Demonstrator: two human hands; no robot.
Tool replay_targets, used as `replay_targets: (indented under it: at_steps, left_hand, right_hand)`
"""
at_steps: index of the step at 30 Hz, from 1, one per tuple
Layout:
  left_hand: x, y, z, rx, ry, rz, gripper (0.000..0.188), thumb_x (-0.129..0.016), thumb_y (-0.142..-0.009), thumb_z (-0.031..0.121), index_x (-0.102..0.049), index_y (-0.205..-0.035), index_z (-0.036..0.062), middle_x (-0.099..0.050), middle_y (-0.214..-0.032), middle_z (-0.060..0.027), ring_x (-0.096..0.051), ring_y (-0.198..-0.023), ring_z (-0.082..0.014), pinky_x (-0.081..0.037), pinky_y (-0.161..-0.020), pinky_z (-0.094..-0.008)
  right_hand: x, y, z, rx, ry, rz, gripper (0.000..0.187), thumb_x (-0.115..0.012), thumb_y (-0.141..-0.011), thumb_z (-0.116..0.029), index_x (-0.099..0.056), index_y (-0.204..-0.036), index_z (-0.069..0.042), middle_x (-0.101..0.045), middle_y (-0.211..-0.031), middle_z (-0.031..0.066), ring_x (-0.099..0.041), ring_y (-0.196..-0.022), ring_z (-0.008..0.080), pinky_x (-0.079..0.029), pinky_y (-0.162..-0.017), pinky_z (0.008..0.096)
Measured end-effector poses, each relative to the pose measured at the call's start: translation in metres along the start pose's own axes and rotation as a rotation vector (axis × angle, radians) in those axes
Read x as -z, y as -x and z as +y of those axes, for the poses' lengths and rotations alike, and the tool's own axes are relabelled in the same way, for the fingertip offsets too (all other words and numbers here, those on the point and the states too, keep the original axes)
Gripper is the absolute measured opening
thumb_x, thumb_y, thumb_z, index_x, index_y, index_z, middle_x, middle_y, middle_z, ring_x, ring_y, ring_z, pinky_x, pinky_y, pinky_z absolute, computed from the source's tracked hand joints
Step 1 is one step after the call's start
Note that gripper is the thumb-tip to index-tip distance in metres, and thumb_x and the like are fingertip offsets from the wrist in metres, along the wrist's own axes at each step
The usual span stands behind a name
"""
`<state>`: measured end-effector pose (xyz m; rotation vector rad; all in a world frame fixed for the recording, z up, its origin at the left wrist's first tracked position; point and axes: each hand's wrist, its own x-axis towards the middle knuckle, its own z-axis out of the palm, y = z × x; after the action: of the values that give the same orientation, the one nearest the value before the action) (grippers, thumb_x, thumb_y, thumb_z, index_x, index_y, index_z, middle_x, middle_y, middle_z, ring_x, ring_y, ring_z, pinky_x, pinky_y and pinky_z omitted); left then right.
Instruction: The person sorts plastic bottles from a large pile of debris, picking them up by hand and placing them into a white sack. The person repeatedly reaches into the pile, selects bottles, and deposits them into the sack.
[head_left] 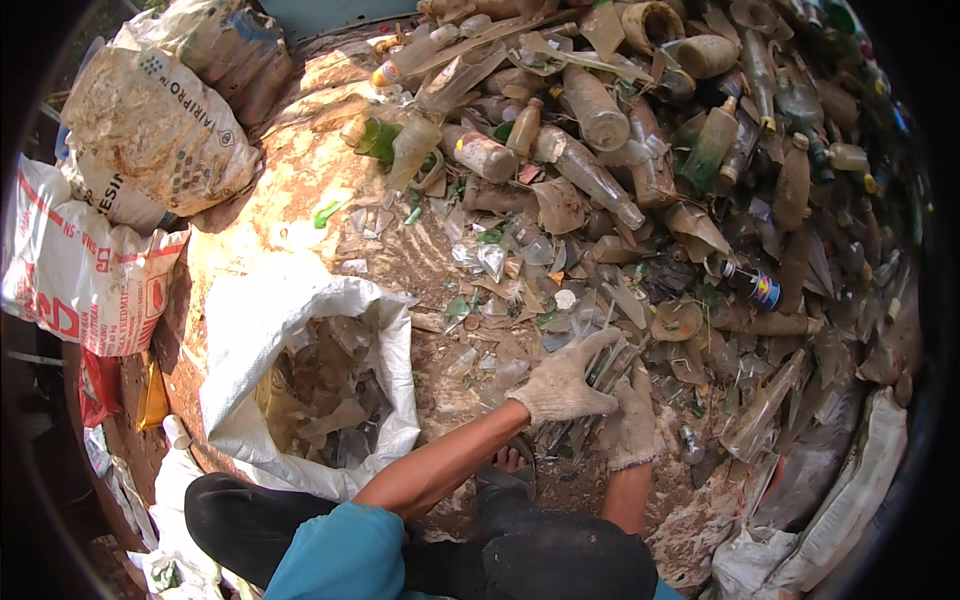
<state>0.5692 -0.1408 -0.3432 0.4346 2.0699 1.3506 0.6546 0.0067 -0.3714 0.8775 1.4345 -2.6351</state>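
Observation:
Both my hands wear dirty off-white knit gloves and meet low over the near edge of a glass heap. My left hand (pixel 568 386) closes on a bunch of broken glass pieces (pixel 612 366), fingers on the far side and thumb nearer me. Against the same pieces, from the right, my right hand (pixel 632 420) is closed, its fingers partly hidden. To the left of my left hand stands an open white woven sack (pixel 390 345) with its rim rolled out. Clear broken glass (pixel 335 415) lies inside it.
A large heap of dusty bottles (pixel 597 110) and sharp shards spreads across the far and right side. Filled sacks (pixel 150 130) stand at the far left. Small glass bits (pixel 485 260) litter the ground. My sandalled foot (pixel 510 462) is close below my hands.

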Motion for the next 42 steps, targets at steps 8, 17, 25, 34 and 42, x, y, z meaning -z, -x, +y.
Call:
replay_targets:
  at_steps: [8, 17, 25, 34, 42]
  left_hand:
    - [0.08, 0.088, -0.009, 0.098, 0.004, 0.439, 0.098, -0.084, -0.07, 0.034, -0.041, -0.153, 0.0069, -0.053, -0.147, -0.023, -0.055, -0.134, -0.0369, -0.044, -0.113, -0.0425]
    - [0.207, 0.276, -0.06, 0.775, 0.148, 0.792, 0.067, -0.083, -0.079, 0.028, -0.06, -0.139, 0.0075, -0.069, -0.128, -0.0117, -0.065, -0.115, -0.0218, -0.054, -0.098, -0.0331]
    - [0.244, 0.35, -0.042, 0.447, -0.474, 1.244, 0.04, -0.069, -0.098, 0.038, -0.072, -0.12, 0.0057, -0.074, -0.117, -0.0133, -0.07, -0.109, -0.0295, -0.054, -0.093, -0.0393]
    - [0.128, 0.255, -0.015, 0.794, -0.752, 0.279, 0.088, -0.073, -0.079, 0.063, -0.055, -0.132, -0.0052, -0.059, -0.128, -0.0246, -0.059, -0.118, -0.0398, -0.051, -0.09, -0.0539]
    - [0.074, 0.326, -0.101, 0.92, -0.72, 0.158, 0.037, -0.065, -0.09, 0.033, -0.062, -0.111, 0.0026, -0.071, -0.092, -0.0223, -0.072, -0.084, -0.0429, -0.055, -0.071, -0.0553]
  right_hand:
    - [-0.12, 0.002, 0.004, -0.274, 0.096, -0.344, 0.06, -0.062, -0.099, -0.018, -0.038, -0.152, -0.004, -0.059, -0.136, 0.0116, -0.062, -0.119, 0.0239, -0.055, -0.098, 0.0402]
    - [-0.305, 0.025, 0.161, -1.02, 0.04, -0.824, 0.028, -0.054, -0.102, -0.014, -0.062, -0.127, -0.007, -0.07, -0.11, 0.0103, -0.068, -0.098, 0.0242, -0.06, -0.08, 0.0418]
    - [-0.387, 0.006, 0.158, 0.454, 1.338, -1.358, 0.047, -0.06, -0.096, -0.034, -0.06, -0.133, -0.004, -0.068, -0.123, 0.0247, -0.063, -0.12, 0.042, -0.054, -0.095, 0.0474]
    - [-0.193, -0.036, 0.153, 0.369, 1.217, -0.418, 0.075, -0.077, -0.085, -0.042, -0.048, -0.135, 0.006, -0.061, -0.13, 0.0313, -0.061, -0.121, 0.0453, -0.047, -0.101, 0.0478]
    - [-0.235, -0.008, 0.225, -0.137, 1.177, -0.704, 0.055, -0.083, -0.078, -0.038, -0.067, -0.106, 0.006, -0.071, -0.101, 0.019, -0.068, -0.09, 0.0292, -0.053, -0.082, 0.0422]
